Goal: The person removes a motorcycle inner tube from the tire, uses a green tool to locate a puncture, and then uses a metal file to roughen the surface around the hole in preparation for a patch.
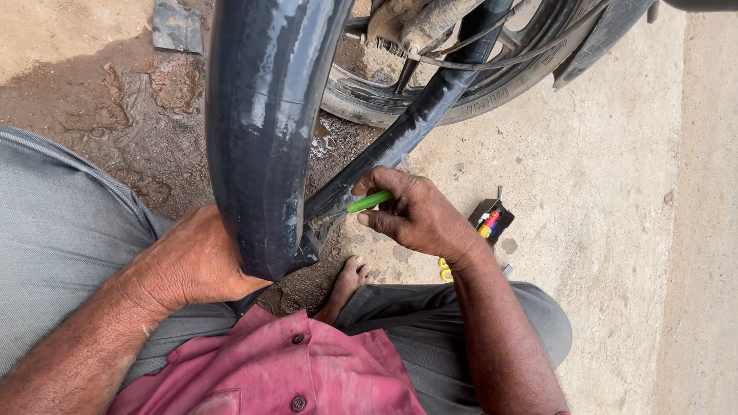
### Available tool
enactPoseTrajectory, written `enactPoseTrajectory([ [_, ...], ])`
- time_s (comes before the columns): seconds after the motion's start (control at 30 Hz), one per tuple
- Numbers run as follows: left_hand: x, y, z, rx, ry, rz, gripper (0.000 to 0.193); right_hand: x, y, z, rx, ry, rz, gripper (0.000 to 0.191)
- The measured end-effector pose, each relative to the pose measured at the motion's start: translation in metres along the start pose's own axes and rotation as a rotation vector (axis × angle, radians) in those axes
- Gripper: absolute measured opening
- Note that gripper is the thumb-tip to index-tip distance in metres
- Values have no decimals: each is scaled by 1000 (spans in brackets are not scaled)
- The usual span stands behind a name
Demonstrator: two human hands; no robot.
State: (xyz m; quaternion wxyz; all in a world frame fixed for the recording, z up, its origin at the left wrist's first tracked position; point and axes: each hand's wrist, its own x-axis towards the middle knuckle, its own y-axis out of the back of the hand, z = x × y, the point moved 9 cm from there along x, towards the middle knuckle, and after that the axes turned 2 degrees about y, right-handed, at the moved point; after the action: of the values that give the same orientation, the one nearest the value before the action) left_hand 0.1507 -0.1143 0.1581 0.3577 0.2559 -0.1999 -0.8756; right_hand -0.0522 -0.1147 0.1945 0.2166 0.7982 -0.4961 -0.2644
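Note:
A wet black rubber inner tube [265,115] loops up from my lap toward the top of the view. My left hand [192,261] grips its lower bend from the left side. My right hand [411,215] holds a small tool with a green handle [369,202], its metal tip pressed against the tube's valve area [319,221]. A thinner stretch of the tube [415,123] runs up toward a motorcycle wheel [469,84].
The wheel with tyre and spokes stands at the top centre. A small black case with colourful items [490,219] lies on the concrete right of my hand. My bare foot [346,280] rests on wet muddy ground. A flat dark patch piece [177,27] lies top left.

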Motion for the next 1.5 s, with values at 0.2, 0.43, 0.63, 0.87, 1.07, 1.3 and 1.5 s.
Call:
enactPoseTrajectory([
  [0.2,0,0,1,42,-7,-2,46,1,-5,6,-96,-67,-32,24],
  [0.43,-2,1,3,64,-29,5,40,2,-4,16,-90,-228,-17,24],
  [0.63,-1,-1,0,78,2,-19,41,3,-6,-5,10,37,-25,29],
  [0.87,-2,-2,-1,54,-1,-8,39,0,-10,22,-159,-250,-104,24],
  [1.07,-1,-7,-5,80,46,-57,43,4,-2,-13,-61,85,10,25],
  [1.3,-2,-10,0,128,9,-67,34,8,-6,-14,-227,47,-43,18],
  [1.5,-2,-9,7,134,-63,-43,33,11,-8,-7,-341,-54,-113,18],
])
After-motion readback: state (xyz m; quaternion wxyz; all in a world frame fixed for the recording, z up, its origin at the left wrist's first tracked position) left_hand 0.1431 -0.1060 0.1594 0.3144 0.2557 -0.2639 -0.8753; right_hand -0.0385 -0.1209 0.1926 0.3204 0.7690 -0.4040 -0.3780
